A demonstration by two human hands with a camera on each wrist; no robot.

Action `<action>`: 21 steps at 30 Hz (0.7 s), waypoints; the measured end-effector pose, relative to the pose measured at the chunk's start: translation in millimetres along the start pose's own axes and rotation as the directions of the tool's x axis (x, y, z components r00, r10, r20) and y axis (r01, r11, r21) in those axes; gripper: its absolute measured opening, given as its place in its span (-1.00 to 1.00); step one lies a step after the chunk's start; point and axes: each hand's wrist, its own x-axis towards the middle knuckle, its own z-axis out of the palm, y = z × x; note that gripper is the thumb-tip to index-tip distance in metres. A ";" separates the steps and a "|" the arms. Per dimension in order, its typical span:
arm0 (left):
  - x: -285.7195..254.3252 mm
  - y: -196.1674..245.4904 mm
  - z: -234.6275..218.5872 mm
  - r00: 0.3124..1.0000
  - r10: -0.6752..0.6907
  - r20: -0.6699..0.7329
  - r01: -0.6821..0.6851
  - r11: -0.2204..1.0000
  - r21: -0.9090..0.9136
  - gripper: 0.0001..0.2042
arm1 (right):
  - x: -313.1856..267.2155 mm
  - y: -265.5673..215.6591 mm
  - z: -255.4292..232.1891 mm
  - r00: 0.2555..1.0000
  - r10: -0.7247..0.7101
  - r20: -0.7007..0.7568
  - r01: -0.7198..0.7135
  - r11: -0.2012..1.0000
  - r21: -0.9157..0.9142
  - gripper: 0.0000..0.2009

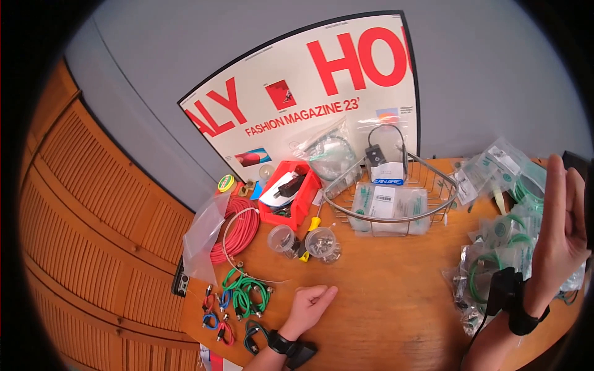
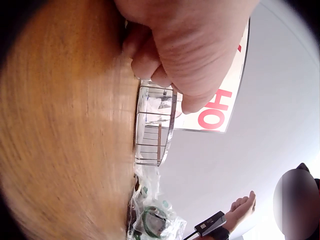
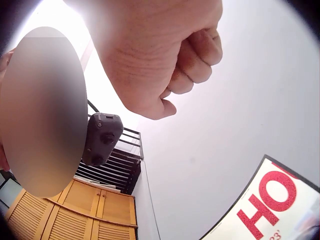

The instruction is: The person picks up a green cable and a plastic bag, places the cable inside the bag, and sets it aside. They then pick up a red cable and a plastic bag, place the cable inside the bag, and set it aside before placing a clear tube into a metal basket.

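Observation:
My left hand (image 1: 311,309) rests low over the wooden table (image 1: 371,297), right of the green cables (image 1: 247,295); its fingers are loosely bent and hold nothing. In the left wrist view, the same hand (image 2: 190,45) is close to the wood. My right hand (image 1: 554,235) is raised at the right edge, above bagged green cables (image 1: 486,275), touching nothing. The right wrist view shows this hand (image 3: 160,55) in the air with its fingers loosely curled and empty.
A wire basket (image 1: 390,219) with bagged items stands at the back, beside a red bin (image 1: 303,201). Left of them lie a red cable coil (image 1: 247,226), two small clear tubs, one of them here (image 1: 322,242), and a screwdriver (image 1: 315,224). Small red and blue cables lie front left.

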 end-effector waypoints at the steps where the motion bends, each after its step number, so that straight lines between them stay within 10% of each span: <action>1: 0.6 3.0 -0.3 1.000 0.017 0.015 -0.017 1.000 0.016 -0.57 | 0.2 1.0 -0.3 1.000 -0.010 -0.003 0.010 0.999 0.040 -0.45; 2: 0.9 4.6 -0.5 1.000 0.013 0.007 -0.013 1.000 0.013 -0.57 | 8.8 -14.5 8.1 1.000 -0.013 0.000 0.013 0.999 0.048 -0.45; 3: 0.6 5.8 -0.2 1.000 0.005 0.006 -0.005 1.000 0.003 -0.57 | 23.9 -43.9 23.8 0.899 0.393 -0.192 -0.411 0.909 -0.066 -0.45; 4: 0.6 6.2 0.6 1.000 -0.002 0.007 0.002 1.000 -0.009 -0.58 | 32.1 -62.1 33.5 0.612 0.680 -0.405 -0.766 0.636 -0.090 -0.45; 7: 0.5 5.7 -0.1 1.000 -0.017 0.016 0.018 0.999 -0.037 -0.60 | 32.6 -69.1 38.1 0.539 0.701 -0.466 -0.798 0.602 -0.019 -0.45; 8: 0.8 6.4 0.1 1.000 -0.019 0.010 0.020 0.999 -0.040 -0.60 | 25.9 -54.9 27.4 0.543 0.702 -0.461 -0.796 0.604 -0.019 -0.45; 9: 0.6 7.3 -0.1 1.000 -0.007 0.015 0.007 1.000 -0.028 -0.61 | 13.0 -28.6 7.2 0.872 0.442 -0.209 -0.461 0.886 -0.053 -0.45; 10: 0.1 7.9 -0.8 1.000 0.005 0.020 -0.004 1.000 -0.014 -0.62 | 5.9 -14.5 -2.5 0.998 0.044 0.043 -0.046 0.998 0.033 -0.45; 17: -0.7 8.6 -0.6 1.000 0.025 -0.008 -0.025 1.000 0.005 -0.63 | 3.3 -28.2 -5.1 0.988 0.146 -0.040 -0.149 0.985 -0.089 -0.46; 18: -0.6 8.0 0.1 1.000 0.027 -0.006 -0.027 1.000 -0.014 -0.63 | -3.6 -28.8 -7.2 0.914 0.348 -0.207 -0.381 0.913 -0.148 -0.45; 21: 0.2 5.7 1.0 0.999 0.033 -0.010 -0.033 0.998 -0.052 -0.62 | 0.8 -29.7 -6.2 0.983 0.175 -0.062 -0.180 0.979 -0.092 -0.45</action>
